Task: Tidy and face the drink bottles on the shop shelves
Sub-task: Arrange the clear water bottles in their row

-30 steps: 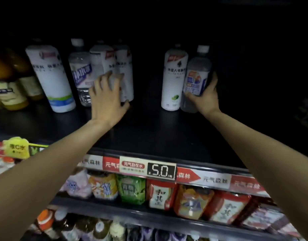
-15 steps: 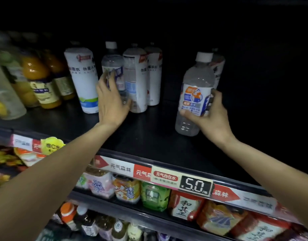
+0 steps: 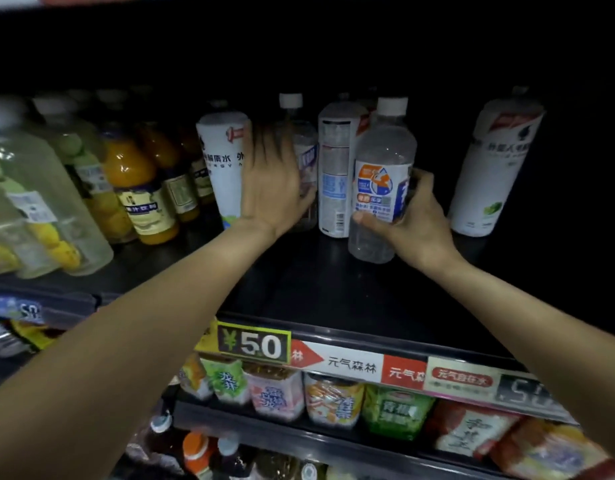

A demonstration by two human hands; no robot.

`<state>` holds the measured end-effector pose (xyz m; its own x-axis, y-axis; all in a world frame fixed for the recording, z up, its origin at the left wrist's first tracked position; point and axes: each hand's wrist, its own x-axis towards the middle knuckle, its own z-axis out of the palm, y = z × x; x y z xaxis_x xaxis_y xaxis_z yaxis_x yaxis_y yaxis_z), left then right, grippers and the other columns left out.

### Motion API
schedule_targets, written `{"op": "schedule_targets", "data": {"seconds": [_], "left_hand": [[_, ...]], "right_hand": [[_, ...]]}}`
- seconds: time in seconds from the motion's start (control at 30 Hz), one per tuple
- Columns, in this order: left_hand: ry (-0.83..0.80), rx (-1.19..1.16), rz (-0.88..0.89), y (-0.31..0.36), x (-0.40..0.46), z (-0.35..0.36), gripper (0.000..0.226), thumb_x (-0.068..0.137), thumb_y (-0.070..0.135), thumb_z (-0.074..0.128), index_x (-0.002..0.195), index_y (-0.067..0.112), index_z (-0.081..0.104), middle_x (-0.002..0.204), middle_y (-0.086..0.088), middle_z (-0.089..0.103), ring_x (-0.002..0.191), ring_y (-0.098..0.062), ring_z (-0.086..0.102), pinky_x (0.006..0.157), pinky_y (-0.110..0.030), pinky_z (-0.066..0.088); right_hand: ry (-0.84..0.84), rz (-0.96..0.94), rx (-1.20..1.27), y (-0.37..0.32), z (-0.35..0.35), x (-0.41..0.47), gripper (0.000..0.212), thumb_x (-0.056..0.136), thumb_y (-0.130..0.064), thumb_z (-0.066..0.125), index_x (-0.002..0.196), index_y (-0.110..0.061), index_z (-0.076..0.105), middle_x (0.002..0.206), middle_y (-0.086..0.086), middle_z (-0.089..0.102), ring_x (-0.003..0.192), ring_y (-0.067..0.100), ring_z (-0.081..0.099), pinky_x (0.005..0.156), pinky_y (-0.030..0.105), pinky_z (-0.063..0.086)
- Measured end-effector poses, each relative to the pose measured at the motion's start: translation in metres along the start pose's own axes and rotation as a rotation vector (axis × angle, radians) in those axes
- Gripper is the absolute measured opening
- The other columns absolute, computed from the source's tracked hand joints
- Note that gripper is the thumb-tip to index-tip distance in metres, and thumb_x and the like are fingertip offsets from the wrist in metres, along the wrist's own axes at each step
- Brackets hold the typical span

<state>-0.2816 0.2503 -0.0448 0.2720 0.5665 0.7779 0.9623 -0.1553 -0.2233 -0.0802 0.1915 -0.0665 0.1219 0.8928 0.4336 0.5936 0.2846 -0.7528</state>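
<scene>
My right hand [image 3: 411, 216] grips a clear water bottle [image 3: 380, 174] with a white cap and an orange-and-blue label, standing on the dark shelf [image 3: 316, 282] in front of a white-sleeved bottle [image 3: 335, 168]. My left hand [image 3: 273, 185] is wrapped around another clear bottle [image 3: 304, 150] with a white cap, between that white-sleeved bottle and a tall white bottle [image 3: 223, 164] on its left. The left hand covers most of that clear bottle and is blurred.
A lone white bottle [image 3: 489, 168] stands at the right. Orange juice bottles [image 3: 139, 188] and pale fruit-drink bottles [image 3: 29, 209] fill the shelf's left. Price tags [image 3: 254, 344] run along the shelf edge, with several packaged drinks [image 3: 334, 400] on the shelf below.
My right hand has carried the clear orange-labelled bottle leftward, next to the white-sleeved bottles. The view has shifted left, and my left hand has closed further round the other clear bottle.
</scene>
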Motion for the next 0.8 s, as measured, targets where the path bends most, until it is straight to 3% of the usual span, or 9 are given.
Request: {"op": "schedule_targets", "data": {"seconds": [0.1,0.17,0.23,0.33,0.47,0.57,0.67,0.73,0.8], "left_hand": [[0.019,0.02,0.002,-0.003,-0.001,0.001,0.072,0.082,0.048,0.055,0.126,-0.008,0.046,0.118,-0.029,0.056,0.114,-0.043,0.051,0.114,-0.045,0.008],[0.035,-0.043,-0.043,-0.003,-0.001,-0.001,0.071,0.08,0.042,0.067,0.126,-0.008,0.046,0.119,-0.031,0.054,0.116,-0.046,0.049,0.116,-0.044,0.01],[0.096,-0.107,-0.084,-0.002,-0.001,-0.005,0.082,0.067,0.037,0.081,0.128,-0.007,0.047,0.119,-0.032,0.054,0.114,-0.047,0.051,0.113,-0.049,0.021],[0.216,-0.28,-0.056,0.0,-0.011,-0.016,0.089,0.064,0.028,0.084,0.135,-0.001,0.037,0.126,-0.031,0.05,0.116,-0.045,0.048,0.104,-0.055,0.036],[0.206,-0.492,0.036,0.006,-0.034,-0.041,0.087,0.067,0.02,0.083,0.137,0.0,0.036,0.133,-0.023,0.043,0.118,-0.031,0.032,0.076,-0.04,0.052],[0.154,-0.547,0.049,0.005,-0.039,-0.06,0.084,0.064,0.026,0.084,0.132,-0.004,0.044,0.131,-0.022,0.047,0.117,-0.029,0.033,0.085,-0.031,0.043],[0.087,-0.671,-0.067,0.001,-0.041,-0.076,0.087,0.062,0.041,0.079,0.131,-0.003,0.049,0.13,-0.023,0.05,0.121,-0.032,0.041,0.096,-0.019,0.028],[0.025,-0.737,-0.137,-0.001,-0.046,-0.085,0.092,0.062,0.055,0.068,0.134,0.003,0.047,0.133,-0.02,0.047,0.125,-0.032,0.043,0.103,-0.025,0.033],[-0.079,-0.884,-0.209,0.001,-0.053,-0.091,0.095,0.063,0.055,0.071,0.141,0.011,0.04,0.137,-0.012,0.047,0.127,-0.025,0.046,0.104,-0.033,0.042]], "right_hand": [[-0.007,0.023,-0.003,-0.003,0.0,0.0,0.094,0.066,-0.046,0.081,0.137,-0.019,0.026,0.132,-0.001,0.053,0.114,0.015,0.056,0.095,0.034,0.047],[-0.017,0.025,0.003,-0.005,-0.001,-0.001,0.094,0.067,-0.044,0.082,0.137,-0.017,0.026,0.132,-0.001,0.053,0.114,0.014,0.055,0.093,0.029,0.046],[-0.01,0.028,-0.001,-0.004,-0.001,-0.001,0.093,0.068,-0.042,0.082,0.137,-0.015,0.026,0.131,0.001,0.053,0.113,0.014,0.055,0.092,0.027,0.045],[-0.015,0.03,-0.015,-0.008,-0.002,-0.001,0.092,0.067,-0.042,0.082,0.135,-0.015,0.027,0.129,0.002,0.054,0.112,0.015,0.056,0.095,0.033,0.048],[-0.046,0.035,-0.036,-0.016,-0.008,-0.009,0.089,0.066,-0.045,0.082,0.13,-0.015,0.028,0.126,0.0,0.057,0.109,0.015,0.059,0.092,0.034,0.05],[-0.095,0.052,-0.049,-0.026,-0.013,-0.022,0.086,0.065,-0.046,0.083,0.125,-0.02,0.027,0.123,-0.003,0.059,0.107,0.013,0.06,0.092,0.035,0.05],[-0.131,0.098,-0.002,-0.036,-0.021,-0.038,0.083,0.062,-0.042,0.086,0.117,-0.025,0.026,0.12,-0.005,0.06,0.104,0.011,0.061,0.092,0.033,0.051],[-0.148,0.128,0.036,-0.042,-0.028,-0.05,0.083,0.063,-0.034,0.087,0.12,-0.024,0.026,0.114,-0.009,0.06,0.097,0.004,0.061,0.088,0.024,0.051],[-0.17,0.152,0.107,-0.046,-0.033,-0.06,0.089,0.067,-0.025,0.085,0.131,-0.021,0.024,0.106,-0.016,0.059,0.089,-0.007,0.061,0.08,0.012,0.05]]}}
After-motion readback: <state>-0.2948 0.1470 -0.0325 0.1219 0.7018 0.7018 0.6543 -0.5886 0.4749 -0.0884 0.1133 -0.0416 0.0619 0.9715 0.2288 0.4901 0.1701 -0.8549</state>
